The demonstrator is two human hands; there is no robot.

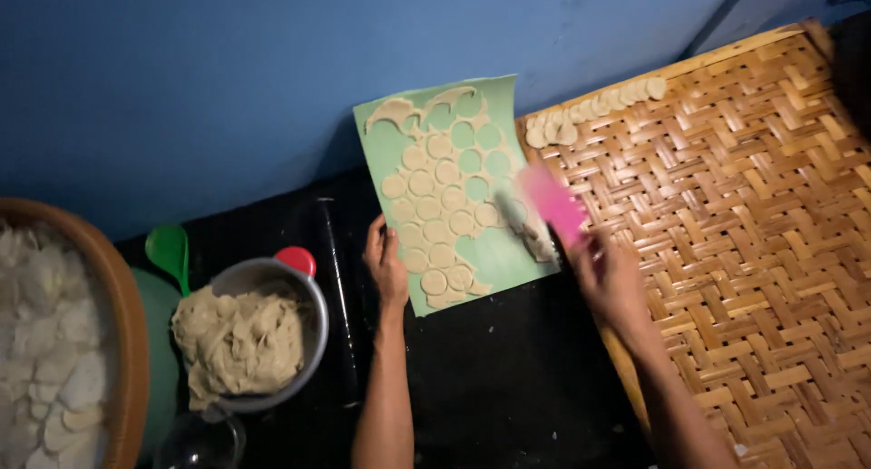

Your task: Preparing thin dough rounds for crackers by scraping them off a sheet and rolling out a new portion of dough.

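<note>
A pale green mat (pixel 494 256) lies on the dark surface against the blue wall, covered with several small round dough discs (pixel 442 204). My left hand (pixel 386 262) rests on the mat's lower left edge, pressing it down. My right hand (pixel 606 277) grips a pink-handled scraper (pixel 552 206) whose blade touches the dough at the mat's right edge. The scraper is blurred by motion.
A woven bamboo tray (pixel 744 224) lies to the right, with a row of dough discs (pixel 590 111) along its far edge. A metal bowl (pixel 313 328) of dough stands at the left, beside a green ladle (pixel 170 249), a black rolling pin (pixel 337 288) and a basket (pixel 122 324) of pale slices.
</note>
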